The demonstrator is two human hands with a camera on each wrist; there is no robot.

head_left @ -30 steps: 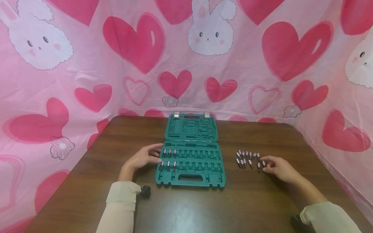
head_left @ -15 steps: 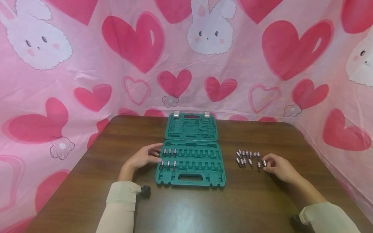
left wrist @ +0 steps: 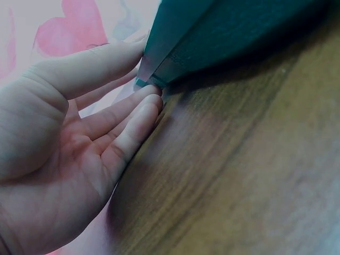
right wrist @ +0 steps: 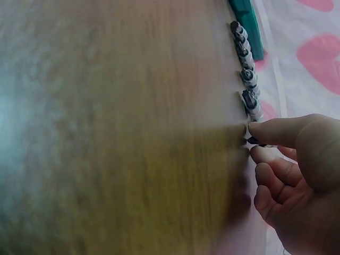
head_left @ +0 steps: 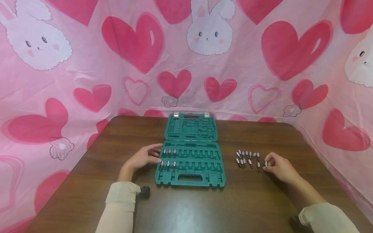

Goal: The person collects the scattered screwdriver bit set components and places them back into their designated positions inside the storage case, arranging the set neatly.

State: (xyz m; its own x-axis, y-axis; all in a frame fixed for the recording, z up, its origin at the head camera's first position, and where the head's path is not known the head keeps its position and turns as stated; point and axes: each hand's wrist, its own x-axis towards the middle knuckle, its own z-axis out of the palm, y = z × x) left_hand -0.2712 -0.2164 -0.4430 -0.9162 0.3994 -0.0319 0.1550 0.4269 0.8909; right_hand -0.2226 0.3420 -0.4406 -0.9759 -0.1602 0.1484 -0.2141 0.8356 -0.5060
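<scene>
In the head view my left hand (head_left: pixel 142 157) rests at the left edge of an opened green socket case (head_left: pixel 190 183), its thumb and fingers fairly straight. The left wrist view shows those fingertips touching the side and lower edge of the case (left wrist: pixel 180 40). My right hand (head_left: pixel 281 167) pinches a small silver-and-dark bit socket (head_left: pixel 266 164) between thumb and forefinger, close over the table. Much of that piece is covered by the fingers in the right wrist view. Just left of the hand lies another bit socket (head_left: pixel 258 167), with a cluster of several more (head_left: pixel 243 162) beyond.
Several bit sockets (head_left: pixel 168 165) sit in two rows at the left of the case tray. The case lid (head_left: pixel 191 127) lies back, flat behind it. A brown wooden table (head_left: pixel 116 132) carries everything, and a pink heart-print cloth (head_left: pixel 175 61) hangs around it.
My right hand has drawn the pinched bit socket slightly right, away from the neighbouring one. My left hand stays at the case edge.
</scene>
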